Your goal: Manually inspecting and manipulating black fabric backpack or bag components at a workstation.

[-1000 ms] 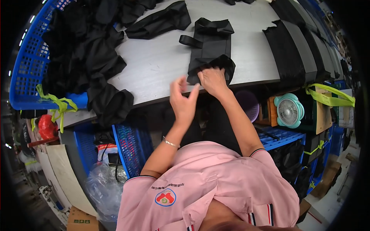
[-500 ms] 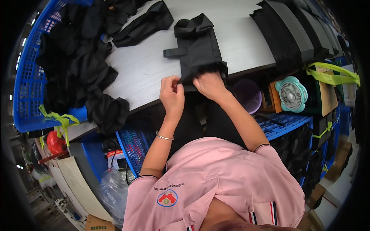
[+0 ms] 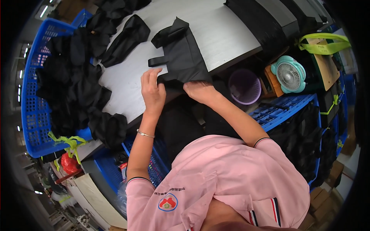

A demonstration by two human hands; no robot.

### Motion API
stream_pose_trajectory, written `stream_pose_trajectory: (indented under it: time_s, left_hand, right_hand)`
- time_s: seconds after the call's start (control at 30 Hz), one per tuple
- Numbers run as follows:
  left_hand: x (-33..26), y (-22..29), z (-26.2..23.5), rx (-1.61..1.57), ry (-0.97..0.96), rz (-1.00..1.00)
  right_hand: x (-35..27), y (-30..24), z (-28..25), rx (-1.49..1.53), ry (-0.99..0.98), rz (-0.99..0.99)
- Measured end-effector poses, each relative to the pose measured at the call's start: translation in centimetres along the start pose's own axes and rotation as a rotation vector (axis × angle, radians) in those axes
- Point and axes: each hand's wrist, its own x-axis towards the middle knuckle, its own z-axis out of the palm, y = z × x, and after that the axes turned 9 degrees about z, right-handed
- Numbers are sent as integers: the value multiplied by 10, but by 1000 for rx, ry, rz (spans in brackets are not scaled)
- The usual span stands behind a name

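A black fabric pouch (image 3: 185,57) lies on the table in front of me, its far end folded over and a short strap loop (image 3: 157,61) sticking out on its left side. My left hand (image 3: 152,94) is at the pouch's near left corner, the fabric edge between thumb and bent fingers. At the near edge, my right hand (image 3: 199,91) grips the fabric; its fingertips are hidden under the cloth. Left of the pouch rests another black fabric piece (image 3: 126,41), apart from both hands.
A blue plastic basket (image 3: 36,133) on the left overflows with black fabric pieces (image 3: 73,77). Stacked black and grey panels (image 3: 266,23) lie on the table's (image 3: 221,36) far right. Below its edge are a purple bin (image 3: 244,86), a teal fan (image 3: 289,74) and a blue crate (image 3: 285,111).
The view has shifted. Both hands and the pouch have moved left in the picture, and the pouch's near end is now flatter. My left hand's fingers are more extended than before.
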Motion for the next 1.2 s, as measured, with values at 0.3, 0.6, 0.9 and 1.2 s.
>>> stream_pose_trajectory:
  time_s: [0.3,0.6,0.9,1.2]
  left_hand:
    - [59,67,64,-24,-318,555]
    - [11,51,23,-380,-324,358]
    - [-46,34,-1,-1309,190,-988]
    - [-51,42,-11,-1348,251,-1120]
  right_hand:
    - [10,-28,20,129,153,231]
    - [-10,26,36,190,332,-354]
    - [-45,-21,-41,810,-216,183]
    - [-89,-36,-134,676,554,92]
